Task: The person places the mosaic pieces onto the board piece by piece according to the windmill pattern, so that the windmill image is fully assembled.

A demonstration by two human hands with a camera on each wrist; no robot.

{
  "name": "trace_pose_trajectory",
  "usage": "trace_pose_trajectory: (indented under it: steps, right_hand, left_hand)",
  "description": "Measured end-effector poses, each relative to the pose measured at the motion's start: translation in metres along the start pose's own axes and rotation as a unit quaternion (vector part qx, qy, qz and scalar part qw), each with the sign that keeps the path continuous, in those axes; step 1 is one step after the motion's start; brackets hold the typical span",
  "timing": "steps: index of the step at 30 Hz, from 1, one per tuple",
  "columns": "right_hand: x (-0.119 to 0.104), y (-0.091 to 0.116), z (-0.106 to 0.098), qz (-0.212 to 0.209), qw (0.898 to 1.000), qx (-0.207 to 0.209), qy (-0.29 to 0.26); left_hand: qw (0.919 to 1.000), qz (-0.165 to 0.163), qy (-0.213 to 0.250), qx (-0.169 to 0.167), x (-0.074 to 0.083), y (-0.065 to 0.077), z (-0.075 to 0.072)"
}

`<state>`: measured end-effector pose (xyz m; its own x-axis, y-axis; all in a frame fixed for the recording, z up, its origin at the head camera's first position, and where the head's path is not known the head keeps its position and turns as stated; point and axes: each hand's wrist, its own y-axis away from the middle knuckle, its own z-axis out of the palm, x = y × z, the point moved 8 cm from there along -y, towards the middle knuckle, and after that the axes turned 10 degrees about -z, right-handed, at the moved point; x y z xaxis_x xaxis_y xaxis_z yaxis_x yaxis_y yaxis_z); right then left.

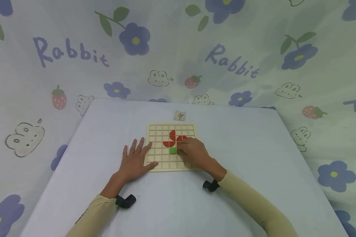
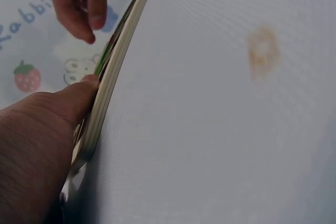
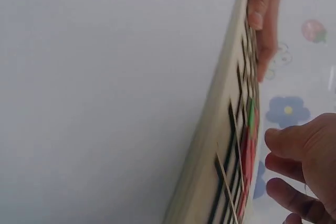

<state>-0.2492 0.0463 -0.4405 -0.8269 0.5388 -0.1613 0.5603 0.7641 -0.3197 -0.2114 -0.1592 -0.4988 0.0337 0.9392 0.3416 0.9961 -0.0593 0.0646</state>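
A pale wooden grid board point(image 1: 158, 157) lies on the table, with red rounded pieces point(image 1: 168, 144) and a green square piece point(image 1: 173, 150) in its middle cells. My left hand point(image 1: 133, 163) spreads its fingers at the board's left side, the thumb resting on the near left corner. Over the right half hovers my right hand point(image 1: 194, 152), close beside the green piece, hiding some cells under it. In the right wrist view, the loosely bent right fingers point(image 3: 286, 139) have a gap between thumb and fingertips, with nothing seen between them.
Just beyond the board lies a small patterned card point(image 1: 180, 115) with a reddish figure. White cloth covers the table point(image 1: 112, 121). A printed curtain point(image 1: 172, 49) with flowers and rabbits hangs behind and at the sides. Each wrist wears a black camera point(image 1: 126, 201).
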Motion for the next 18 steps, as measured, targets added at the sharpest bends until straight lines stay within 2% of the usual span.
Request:
trace_pose_trajectory:
  steps: [5, 11, 15, 18]
  right_hand:
    - [0.024, 0.031, -0.015, 0.078, 0.997, -0.017, -0.003]
    - [0.049, 0.077, -0.026, 0.141, 0.988, -0.053, -0.028]
    - [0.058, 0.096, -0.023, 0.133, 0.986, -0.092, -0.043]
    - [0.058, 0.100, -0.023, 0.096, 0.992, -0.074, -0.046]
  left_hand:
    - [1.0000, -0.002, -0.003, 0.002, 0.000, -0.001, 0.002]
    - [1.0000, -0.001, -0.001, 0.001, 0.004, -0.001, 0.002]
    - [1.0000, -0.002, 0.002, 0.001, 0.003, -0.001, 0.001]
    - [1.0000, -0.004, -0.001, 0.001, 0.001, -0.001, 0.001]
